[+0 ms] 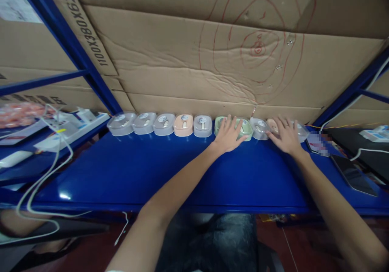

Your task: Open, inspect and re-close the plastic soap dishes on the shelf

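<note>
- Creased brown cardboard sheets (188, 61) form the back wall behind the work surface, one printed with "1100X380X62" along its edge and another marked with red concentric scribbles (258, 47).
- Blue metal shelf frame (75, 57) rises at the left, and a matching blue beam slants down at the right.
- Glossy blue shelf top (152, 174) stretches across the view, its front part bare and catching a small glint of light.
- Along the back edge, touching the cardboard, runs a row of small lidded cases (164, 124): clear ones at the left, then a peach case (183, 125), another clear one, a green case (243, 127), and more clear ones to the right.
- Left hand (228, 134) lies flat with fingers spread on the green case, pressing on it rather than closing around it.
- Right hand (284, 136) rests open, fingers splayed, over the cases at the right end of the row; it grips nothing.
- White power strips (71, 126) and loose white cables (45, 170) sit on the lower shelf at the left, beside a bag of orange items (18, 114).
- Dark phone (354, 176) lies flat at the right edge, near a blurred patch and another white cable.
- Below the shelf's front edge, dark trousers show against a reddish floor.
</note>
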Available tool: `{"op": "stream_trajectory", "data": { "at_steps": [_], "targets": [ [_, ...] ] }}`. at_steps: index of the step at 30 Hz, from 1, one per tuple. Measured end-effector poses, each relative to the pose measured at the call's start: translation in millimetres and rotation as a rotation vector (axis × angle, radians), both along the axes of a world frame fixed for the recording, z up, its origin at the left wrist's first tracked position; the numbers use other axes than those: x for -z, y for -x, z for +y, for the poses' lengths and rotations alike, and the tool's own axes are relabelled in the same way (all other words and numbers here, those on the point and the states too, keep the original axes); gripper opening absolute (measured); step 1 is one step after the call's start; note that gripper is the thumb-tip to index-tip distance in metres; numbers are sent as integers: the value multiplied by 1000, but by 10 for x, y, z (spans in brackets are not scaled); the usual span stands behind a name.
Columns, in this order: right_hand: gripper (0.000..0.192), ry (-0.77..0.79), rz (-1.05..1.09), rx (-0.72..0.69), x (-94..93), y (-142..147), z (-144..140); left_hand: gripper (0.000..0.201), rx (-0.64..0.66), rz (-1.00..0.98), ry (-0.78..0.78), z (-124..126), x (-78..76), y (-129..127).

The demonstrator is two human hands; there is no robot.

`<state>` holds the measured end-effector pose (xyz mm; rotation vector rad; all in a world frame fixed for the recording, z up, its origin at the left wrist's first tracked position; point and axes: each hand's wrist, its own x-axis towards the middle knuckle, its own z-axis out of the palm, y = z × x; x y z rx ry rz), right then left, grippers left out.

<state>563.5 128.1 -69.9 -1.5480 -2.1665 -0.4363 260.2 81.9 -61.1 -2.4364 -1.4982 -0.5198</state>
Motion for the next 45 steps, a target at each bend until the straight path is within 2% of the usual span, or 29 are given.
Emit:
{"op": "stream_trajectory", "data": {
  "at_steps": [3,9,12,14,18,22,24,28,31,33,36,39,42,45],
  "targets": [
    [72,-53,43,-124,-86,595,-189,66,70,-15,-86,-136,-54,375],
    [79,56,-131,-481,-121,1951,-448,50,8,-76,-152,-313,-118,1441],
    [83,106,-190,-496,-85,2468,-472,45,-27,-98,-152,-378,-111,1865],
    [81,110,-209,-485,-51,2666,-495,42,-13,-116,-152,-410,-90,2058],
    [62,14,-145,-503,-16,2694,-670,36,73,-230,-180,-434,-54,2222],
    [43,-116,11,-504,-25,2475,-953,29,224,-387,-195,-484,-90,2149],
    [47,-132,66,-536,-8,2388,-1062,29,282,-439,-147,-550,-109,2068],
    [71,-46,145,-665,72,2325,-1144,39,392,-483,45,-713,-42,1909],
    [66,56,237,-857,97,2306,-1115,74,463,-507,193,-794,84,1842],
    [66,159,273,-964,87,2282,-1080,97,465,-523,263,-816,149,1826],
    [68,268,288,-1040,63,2251,-1054,110,481,-548,362,-821,171,1820],
    [72,280,310,-1031,66,2252,-1078,115,505,-546,440,-813,144,1830],
    [81,312,338,-949,90,2259,-1107,119,446,-513,427,-788,139,1860],
    [91,410,352,-837,122,2250,-1090,119,379,-481,401,-747,154,1896]
  ]
}}
